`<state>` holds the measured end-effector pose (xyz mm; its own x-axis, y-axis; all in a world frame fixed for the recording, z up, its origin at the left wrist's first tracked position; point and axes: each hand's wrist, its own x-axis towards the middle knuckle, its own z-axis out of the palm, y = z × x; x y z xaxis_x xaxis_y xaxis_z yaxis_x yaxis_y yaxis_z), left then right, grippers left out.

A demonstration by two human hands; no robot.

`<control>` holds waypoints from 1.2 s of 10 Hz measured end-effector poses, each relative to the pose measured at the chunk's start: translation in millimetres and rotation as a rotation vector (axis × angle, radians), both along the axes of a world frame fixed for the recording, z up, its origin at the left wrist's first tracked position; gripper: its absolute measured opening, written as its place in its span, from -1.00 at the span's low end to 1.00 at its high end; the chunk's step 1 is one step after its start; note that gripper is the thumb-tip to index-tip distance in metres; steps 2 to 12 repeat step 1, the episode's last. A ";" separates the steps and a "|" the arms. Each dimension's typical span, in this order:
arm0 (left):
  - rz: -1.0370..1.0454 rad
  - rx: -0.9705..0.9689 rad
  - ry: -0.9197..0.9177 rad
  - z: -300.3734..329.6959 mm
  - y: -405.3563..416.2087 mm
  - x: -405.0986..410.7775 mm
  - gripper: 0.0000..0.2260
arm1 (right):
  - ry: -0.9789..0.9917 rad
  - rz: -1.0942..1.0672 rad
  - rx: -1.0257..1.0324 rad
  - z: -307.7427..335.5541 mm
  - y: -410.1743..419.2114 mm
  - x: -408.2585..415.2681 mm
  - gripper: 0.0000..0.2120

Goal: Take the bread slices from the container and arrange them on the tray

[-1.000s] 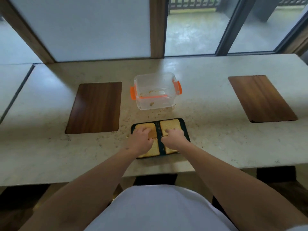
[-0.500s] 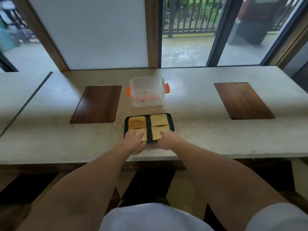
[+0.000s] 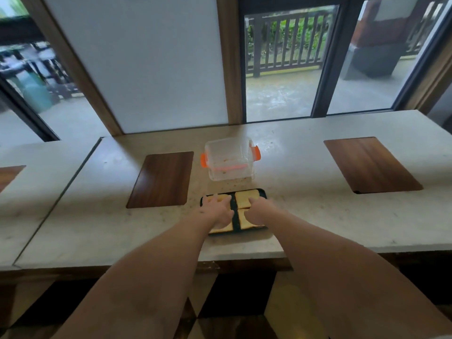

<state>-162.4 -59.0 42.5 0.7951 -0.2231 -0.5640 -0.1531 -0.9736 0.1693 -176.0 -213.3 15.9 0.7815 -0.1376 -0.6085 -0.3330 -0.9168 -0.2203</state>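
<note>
On the worktop, the left hand lies flat on the tray's left bread slices, fingers spread, hiding most of them. The right hand covers the right pair; its finger state cannot be told. Behind stands the clear container, only crumbs visible inside.

A dining or café-style counter beside a terrace is shown. A long pale stone countertop is set against tall wood-framed windows, and dark wooden placemats are laid at spaced seating positions along it. Through the glass, a wet paved terrace, a dark railing and green plants are seen. A checkered tiled floor is visible below the counter.
</note>
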 end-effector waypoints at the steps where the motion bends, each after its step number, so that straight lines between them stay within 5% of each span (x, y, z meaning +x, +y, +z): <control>1: 0.014 -0.056 -0.005 14.6 1.7 9.9 -0.44 | -0.048 0.026 -0.013 16.3 4.9 16.3 -0.42; 12: 0.014 -0.056 -0.005 14.6 1.7 9.9 -0.44 | -0.048 0.026 -0.013 16.3 4.9 16.3 -0.42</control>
